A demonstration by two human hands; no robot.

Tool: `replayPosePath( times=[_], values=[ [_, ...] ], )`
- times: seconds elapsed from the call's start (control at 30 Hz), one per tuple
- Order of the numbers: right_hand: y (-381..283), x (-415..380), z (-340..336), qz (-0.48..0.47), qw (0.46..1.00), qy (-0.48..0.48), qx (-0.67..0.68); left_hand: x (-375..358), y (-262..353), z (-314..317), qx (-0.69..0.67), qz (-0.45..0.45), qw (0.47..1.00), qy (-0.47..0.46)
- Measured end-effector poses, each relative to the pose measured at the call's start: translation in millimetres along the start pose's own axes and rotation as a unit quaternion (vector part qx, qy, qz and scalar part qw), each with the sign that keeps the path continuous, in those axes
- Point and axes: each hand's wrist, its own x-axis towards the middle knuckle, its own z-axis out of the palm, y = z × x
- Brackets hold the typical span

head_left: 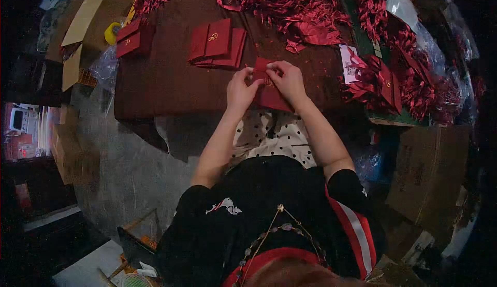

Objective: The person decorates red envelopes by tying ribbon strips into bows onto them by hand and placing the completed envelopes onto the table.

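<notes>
Red envelope: near table edge, pinched at its top by left hand and right hand. Far left: stacked red envelopes. Far: red ribbon heap. Risk: uneven thumb pressure could crease the flap crooked.

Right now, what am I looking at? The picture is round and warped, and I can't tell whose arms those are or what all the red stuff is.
This is one picture from a camera on a person's head, looking down, so the edges bend. The arms are that person's own. Both the left hand and right hand pinch a red envelope over the brown table. Beyond lie a stack of envelopes, a pile of red ribbon, and more tassels on the right. Yellow tape sits at the left; cardboard boxes stand around.
</notes>
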Motion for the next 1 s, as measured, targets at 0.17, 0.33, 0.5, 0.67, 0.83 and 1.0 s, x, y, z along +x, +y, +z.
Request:
replayPosePath(
  times=[0.17,0.33,0.5,0.67,0.83,1.0],
  values=[
    [7,0,9,-0.069,0.996,0.027,-0.052,10,0,1,-0.046,-0.037,0.998,-0.022],
    [4,3,10,-0.157,0.980,0.024,-0.123,8,19,-8,-0.046,-0.034,0.997,-0.052],
    [-8,11,4,-0.196,0.965,-0.012,-0.174,-4,21,8,-0.023,0.058,0.996,0.058],
    [-8,19,-4,-0.199,0.953,-0.100,-0.206,-9,24,14,-0.058,0.049,0.996,0.055],
    [-7,19,-5,-0.108,0.981,-0.125,-0.104,-8,21,18,-0.093,0.091,0.989,0.066],
    [-7,14,-1,-0.129,0.982,-0.085,-0.105,-14,35,7,-0.032,0.118,0.991,0.047]
  ],
)
